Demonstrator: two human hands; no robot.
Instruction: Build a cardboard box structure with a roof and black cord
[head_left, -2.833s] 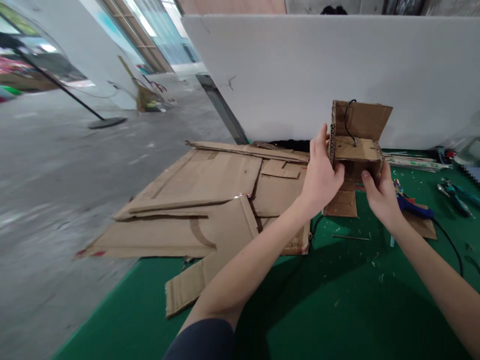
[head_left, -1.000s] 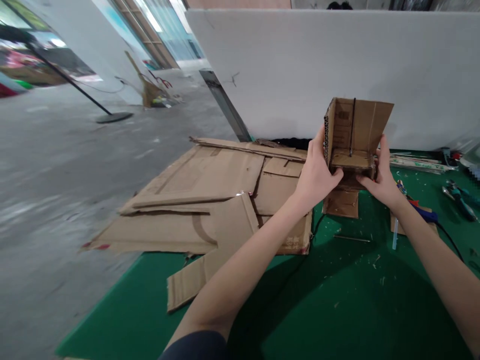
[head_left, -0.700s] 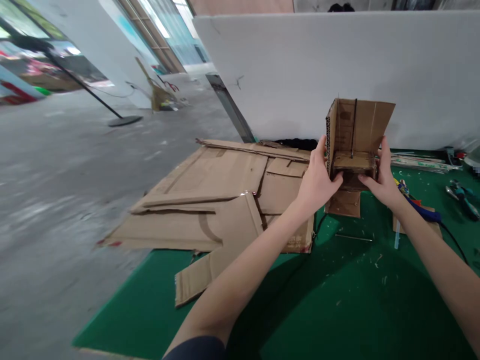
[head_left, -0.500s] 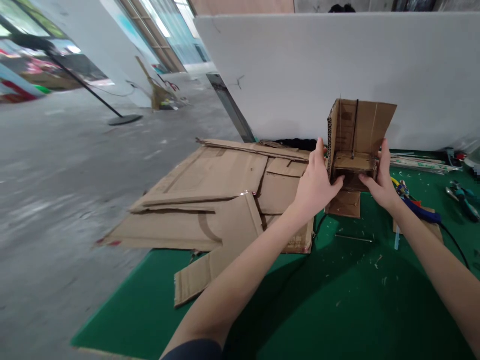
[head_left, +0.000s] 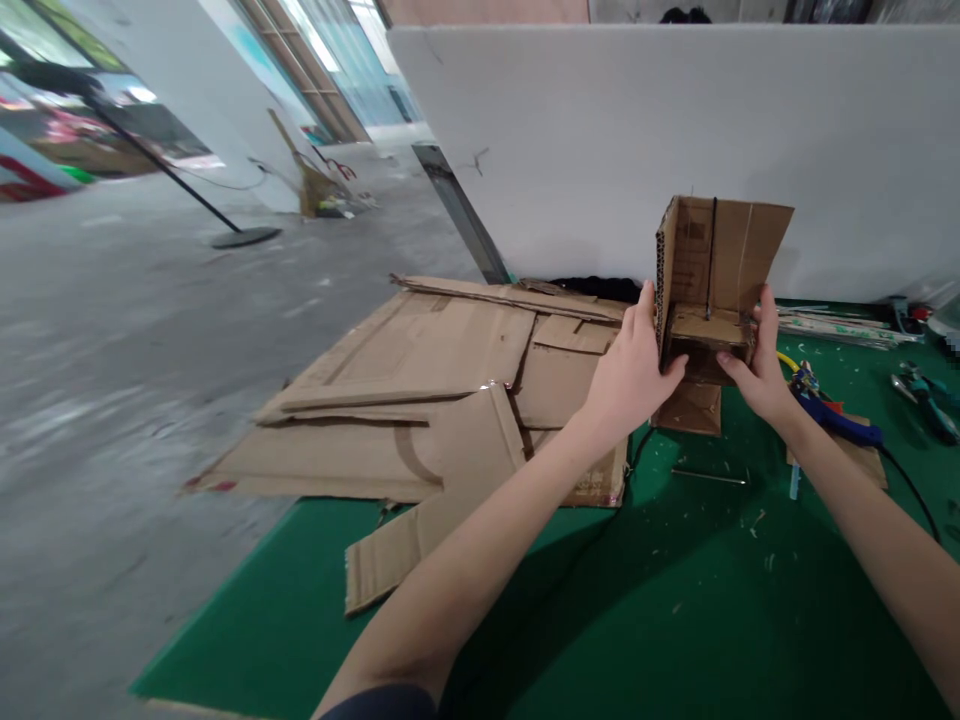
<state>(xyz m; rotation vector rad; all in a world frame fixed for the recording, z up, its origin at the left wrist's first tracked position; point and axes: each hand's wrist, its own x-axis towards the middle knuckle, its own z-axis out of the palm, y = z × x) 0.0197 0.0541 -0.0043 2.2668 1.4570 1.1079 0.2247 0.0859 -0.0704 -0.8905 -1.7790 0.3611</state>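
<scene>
Between my two hands is a brown cardboard box structure [head_left: 731, 255], open toward me, with a tall back panel and a small ledge. A thin black rod or cord runs down its back panel to the ledge. My left hand [head_left: 632, 355] grips its left side, thumb at the front lower edge. On the other side, my right hand [head_left: 756, 360] holds it with the thumb also in front. The fingers behind the cardboard are partly hidden. Below it sits a smaller cardboard piece [head_left: 688, 410]; whether the two are joined, I cannot tell.
Flat cardboard sheets [head_left: 420, 350] cover the left of the green table [head_left: 675, 620]. A thin metal rod [head_left: 709, 476] lies before the box. At right are a blue-handled tool [head_left: 836, 420] with a cable, pliers [head_left: 926, 400] and thin sticks [head_left: 847, 325]. A white panel [head_left: 600, 150] stands behind.
Hardly anything differs. Both hands keep hold of the cardboard box, with my right fingertips slightly lower on its side. The camera view has shifted a little.
</scene>
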